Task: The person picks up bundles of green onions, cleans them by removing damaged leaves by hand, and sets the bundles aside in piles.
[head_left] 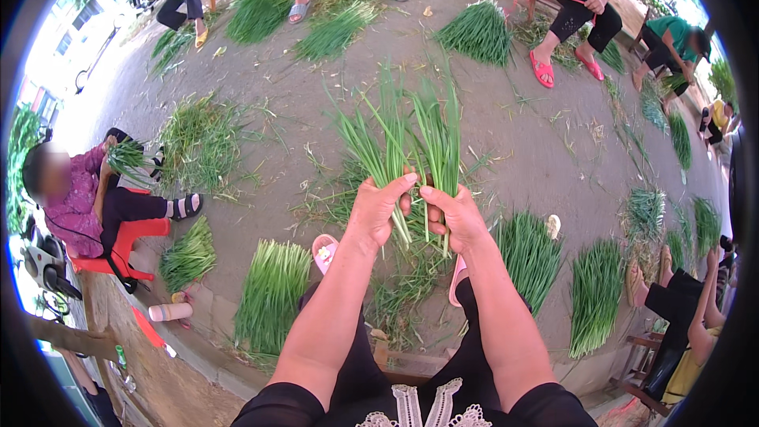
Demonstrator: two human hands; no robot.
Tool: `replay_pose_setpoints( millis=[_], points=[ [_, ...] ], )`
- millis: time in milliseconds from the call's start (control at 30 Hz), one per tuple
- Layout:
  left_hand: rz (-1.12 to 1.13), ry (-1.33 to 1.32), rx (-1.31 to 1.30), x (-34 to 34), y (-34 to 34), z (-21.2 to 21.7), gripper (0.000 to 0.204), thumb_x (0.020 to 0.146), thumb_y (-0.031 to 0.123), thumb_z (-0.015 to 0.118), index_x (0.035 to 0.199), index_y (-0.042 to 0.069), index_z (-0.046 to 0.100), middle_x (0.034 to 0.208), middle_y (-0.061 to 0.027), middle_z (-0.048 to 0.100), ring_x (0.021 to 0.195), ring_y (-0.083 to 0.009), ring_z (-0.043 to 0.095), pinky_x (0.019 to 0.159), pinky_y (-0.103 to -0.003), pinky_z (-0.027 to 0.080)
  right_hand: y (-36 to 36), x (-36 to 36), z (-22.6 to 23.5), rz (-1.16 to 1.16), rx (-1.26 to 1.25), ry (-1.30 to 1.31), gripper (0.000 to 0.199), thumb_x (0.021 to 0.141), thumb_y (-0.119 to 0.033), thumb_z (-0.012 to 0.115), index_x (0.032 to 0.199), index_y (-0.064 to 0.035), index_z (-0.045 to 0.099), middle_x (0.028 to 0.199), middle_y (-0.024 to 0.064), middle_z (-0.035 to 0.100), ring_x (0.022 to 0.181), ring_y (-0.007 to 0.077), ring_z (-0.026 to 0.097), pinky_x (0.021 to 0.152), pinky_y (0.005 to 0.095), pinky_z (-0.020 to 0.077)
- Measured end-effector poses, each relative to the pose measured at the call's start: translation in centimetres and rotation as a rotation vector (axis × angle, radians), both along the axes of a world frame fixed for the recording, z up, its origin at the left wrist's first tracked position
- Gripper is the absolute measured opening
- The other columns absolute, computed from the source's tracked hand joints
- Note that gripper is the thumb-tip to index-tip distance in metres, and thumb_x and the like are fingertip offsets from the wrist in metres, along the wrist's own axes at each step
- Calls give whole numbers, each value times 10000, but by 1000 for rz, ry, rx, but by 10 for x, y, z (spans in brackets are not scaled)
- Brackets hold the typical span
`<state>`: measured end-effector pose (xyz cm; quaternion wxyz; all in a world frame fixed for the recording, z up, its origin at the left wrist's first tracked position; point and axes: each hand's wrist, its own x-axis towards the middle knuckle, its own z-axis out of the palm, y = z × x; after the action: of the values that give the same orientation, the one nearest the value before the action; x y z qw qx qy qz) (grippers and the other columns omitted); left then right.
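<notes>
In front of my lap, my left hand [379, 209] is closed around a small bunch of garlic chives [386, 142], pale stem ends pointing down toward me. Right beside it, my right hand [455, 217] grips a second bunch of chives [439, 134], its green tips pointing away. The thumbs nearly meet, and the two bunches lean close at the stems. Beneath my hands, loose chive trimmings [407, 292] litter the pavement between my feet. A neat chive pile [273, 292] lies left of my legs, another chive pile [531, 257] to the right.
Farther right lies another chive pile [594, 296]. A seated person [87, 198] on a red stool [126, 245] handles chives at the left, near a pink bottle [170, 312]. Other people sit along the far side by chive heaps [478, 32]. Scraps [205, 142] strew the ground.
</notes>
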<state>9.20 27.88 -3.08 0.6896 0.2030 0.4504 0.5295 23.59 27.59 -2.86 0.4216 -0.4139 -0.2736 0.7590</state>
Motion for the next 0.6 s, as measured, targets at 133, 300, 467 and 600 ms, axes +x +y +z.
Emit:
replay_pose_setpoints(
  millis=[133,300,467,600],
  points=[
    [7,1,-12,-5,1,3,210,730,83,695,899,31,581,768,-29,602,520,-87,494,448,-216,391,2,-3,-2,-32,-15,-13,107,801,-133,614,846,-57,554,544,-32,418,424,53,364,348,207,268],
    [-1,-9,5,-10,1,1,209,735,89,691,903,29,582,791,-43,610,527,-88,497,454,-215,397,1,-6,-1,-41,-16,-5,124,804,-149,614,853,-54,550,556,-25,430,432,54,378,348,201,274],
    [10,0,-25,-11,3,5,219,748,98,687,936,36,593,828,-53,620,522,-83,491,447,-213,394,2,-4,1,-94,-48,6,138,805,-152,614,865,-46,550,565,-16,450,434,54,384,346,197,287],
    [24,7,-39,-12,4,2,230,744,112,696,935,35,593,833,-59,619,521,-84,491,442,-211,392,4,-1,-1,-64,-45,21,140,807,-153,608,868,-42,550,569,-13,460,434,54,386,345,199,294]
  ],
)
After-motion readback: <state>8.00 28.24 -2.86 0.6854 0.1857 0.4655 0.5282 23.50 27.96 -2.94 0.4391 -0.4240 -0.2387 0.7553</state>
